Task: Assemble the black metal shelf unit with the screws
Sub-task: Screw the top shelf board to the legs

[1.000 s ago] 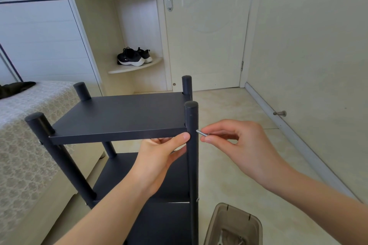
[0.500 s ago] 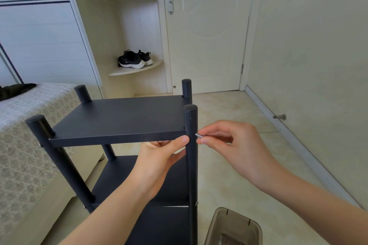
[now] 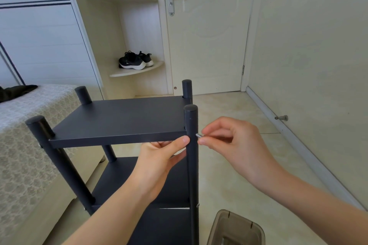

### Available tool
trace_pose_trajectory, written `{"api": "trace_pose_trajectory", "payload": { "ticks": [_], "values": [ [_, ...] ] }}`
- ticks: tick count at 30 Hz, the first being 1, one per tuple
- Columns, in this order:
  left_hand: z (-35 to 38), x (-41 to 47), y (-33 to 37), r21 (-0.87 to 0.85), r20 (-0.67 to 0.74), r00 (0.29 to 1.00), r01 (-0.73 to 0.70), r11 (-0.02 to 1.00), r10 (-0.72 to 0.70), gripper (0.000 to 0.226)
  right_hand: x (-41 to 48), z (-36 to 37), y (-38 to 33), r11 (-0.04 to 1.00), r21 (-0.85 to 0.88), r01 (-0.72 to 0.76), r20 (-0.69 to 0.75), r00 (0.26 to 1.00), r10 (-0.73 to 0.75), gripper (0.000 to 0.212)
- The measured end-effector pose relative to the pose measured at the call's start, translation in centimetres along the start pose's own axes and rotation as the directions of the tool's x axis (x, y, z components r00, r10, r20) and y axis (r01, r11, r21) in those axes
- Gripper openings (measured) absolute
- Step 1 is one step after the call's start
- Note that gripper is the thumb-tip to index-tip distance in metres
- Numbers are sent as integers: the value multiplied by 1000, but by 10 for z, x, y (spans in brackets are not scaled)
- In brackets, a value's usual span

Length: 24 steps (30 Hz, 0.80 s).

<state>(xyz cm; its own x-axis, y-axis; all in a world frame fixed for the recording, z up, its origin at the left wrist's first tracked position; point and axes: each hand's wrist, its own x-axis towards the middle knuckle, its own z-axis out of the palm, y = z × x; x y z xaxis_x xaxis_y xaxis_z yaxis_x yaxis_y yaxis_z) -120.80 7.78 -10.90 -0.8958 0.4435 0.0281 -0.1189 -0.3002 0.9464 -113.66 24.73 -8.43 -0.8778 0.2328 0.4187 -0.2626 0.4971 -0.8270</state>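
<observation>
Black metal shelf unit (image 3: 123, 117) stands upright on the tiled floor (image 3: 229, 185), just beside a bed (image 3: 23, 145) with a patterned cover at the left. Four round posts rise above its top shelf (image 3: 119, 125), and lower shelves show beneath.

Left hand (image 3: 157, 163) reaches up from below and grips the top shelf at its near right corner. The thumb lies along the front edge, with its tip touching the near-right post (image 3: 192, 165), and the fingers are tucked under the panel.

Right hand (image 3: 235, 145) pinches a small silver screw (image 3: 199, 135) between thumb and forefinger. The screw lies roughly level, its tip at the right side of the near-right post at the height of the top shelf. Whether the tip has entered a hole cannot be told.

A brown translucent plastic container (image 3: 237, 228) sits on the floor near the foot of that post. Far off, a closed door (image 3: 207, 36) faces the camera. Black sneakers (image 3: 135, 60) rest on a corner shelf (image 3: 137, 70) to its left.
</observation>
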Motion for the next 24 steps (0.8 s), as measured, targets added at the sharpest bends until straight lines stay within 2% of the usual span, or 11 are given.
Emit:
{"api": "trace_pose_trajectory", "payload": {
  "ticks": [4, 9, 14, 24],
  "values": [
    [1, -2, 2, 16, 39, 999, -6, 1000, 5, 31, -1, 1, -2, 999, -27, 27, 17, 1000, -27, 10],
    [1, -1, 1, 12, 7, 1000, 2, 1000, -2, 36, 1, 4, -1, 998, -42, 39, 6, 999, -39, 8],
    [0, 0, 0, 9, 11, 1000, -5, 1000, 5, 31, 4, 6, -1, 999, -31, 27, 7, 1000, -27, 8],
    [0, 2, 0, 13, -18, 1000, -1, 1000, 1, 34, 6, 9, -3, 997, -62, 48, -27, 998, -49, 18]
  ]
}}
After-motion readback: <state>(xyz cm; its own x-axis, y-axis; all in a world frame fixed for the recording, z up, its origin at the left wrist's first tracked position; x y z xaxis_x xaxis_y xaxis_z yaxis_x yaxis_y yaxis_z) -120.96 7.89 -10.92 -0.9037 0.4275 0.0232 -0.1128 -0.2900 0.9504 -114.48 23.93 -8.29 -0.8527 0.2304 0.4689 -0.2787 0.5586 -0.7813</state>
